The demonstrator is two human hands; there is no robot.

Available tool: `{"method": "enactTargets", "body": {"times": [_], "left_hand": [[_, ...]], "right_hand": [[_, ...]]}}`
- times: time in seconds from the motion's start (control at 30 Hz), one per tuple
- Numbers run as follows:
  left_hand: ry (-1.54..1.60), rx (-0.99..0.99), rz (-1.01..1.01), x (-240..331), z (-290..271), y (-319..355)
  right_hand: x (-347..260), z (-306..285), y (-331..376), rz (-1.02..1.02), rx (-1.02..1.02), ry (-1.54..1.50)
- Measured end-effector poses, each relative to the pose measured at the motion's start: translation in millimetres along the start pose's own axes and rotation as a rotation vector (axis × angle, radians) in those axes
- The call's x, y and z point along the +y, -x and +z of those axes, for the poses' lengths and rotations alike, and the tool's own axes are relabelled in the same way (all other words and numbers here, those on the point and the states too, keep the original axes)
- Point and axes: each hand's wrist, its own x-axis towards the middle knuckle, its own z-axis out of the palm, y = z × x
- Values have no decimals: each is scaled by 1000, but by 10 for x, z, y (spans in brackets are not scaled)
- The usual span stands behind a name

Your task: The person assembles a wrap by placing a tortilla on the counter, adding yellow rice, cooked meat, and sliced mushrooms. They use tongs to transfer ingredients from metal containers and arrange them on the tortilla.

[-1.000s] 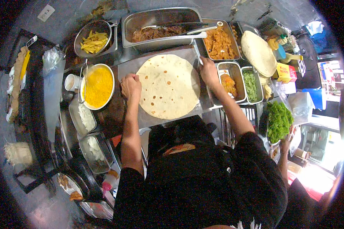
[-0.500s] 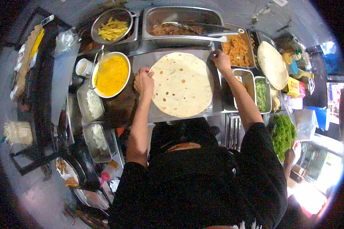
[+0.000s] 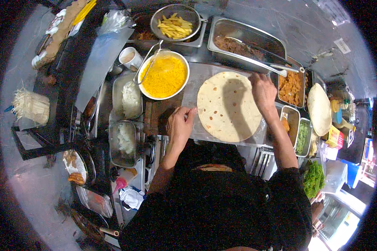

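A large round flour tortilla (image 3: 215,104) with brown spots lies flat on a sheet of translucent paper (image 3: 191,77) on the counter. A shadow falls across its right half. My left hand (image 3: 180,127) is at the tortilla's left edge, thumb and fingertips drawn together by the paper's margin; whatever is between them is too small to make out. At the upper right edge, my right hand (image 3: 264,94) has its fingers curled down against the tortilla's rim, and the fingertips are hidden under the hand.
Around the board stand a bowl of shredded yellow cheese (image 3: 164,79), a strainer of fries (image 3: 174,26), a deep meat pan (image 3: 238,46) with tongs, an orange filling tray (image 3: 291,90), and two white filling pans (image 3: 130,98). More tortillas (image 3: 319,109) and lettuce (image 3: 313,179) are at right.
The view has turned, shifting the scene rightward. My right hand has come in from the paper's far corner to the tortilla's edge. My left hand has slid lower and off the tortilla's rim.
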Motion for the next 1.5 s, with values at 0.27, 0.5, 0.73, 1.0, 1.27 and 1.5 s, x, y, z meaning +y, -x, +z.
{"method": "enactTargets", "body": {"times": [0.27,0.5,0.73,1.0,1.27,1.5], "left_hand": [[-199,632,172,-247,-771,-681],[-185,376,71,-322,-858,-747],[-361,156,10,-65,-817,-728],[-299,200,65,-203,-447,-886],[-60,285,116,-159,-350,-1148],[-92,65,153,123,-771,-1360]], "right_hand": [[-1846,-347,-859,-707,157,-291],[-2180,-56,-1249,-786,-105,51],[-2189,-174,-1240,-776,-129,105],[-2134,-214,-1067,-650,-188,-19],[-2027,-275,-1116,-464,-420,-294],[-1792,-233,-1213,-131,-539,-811]]}}
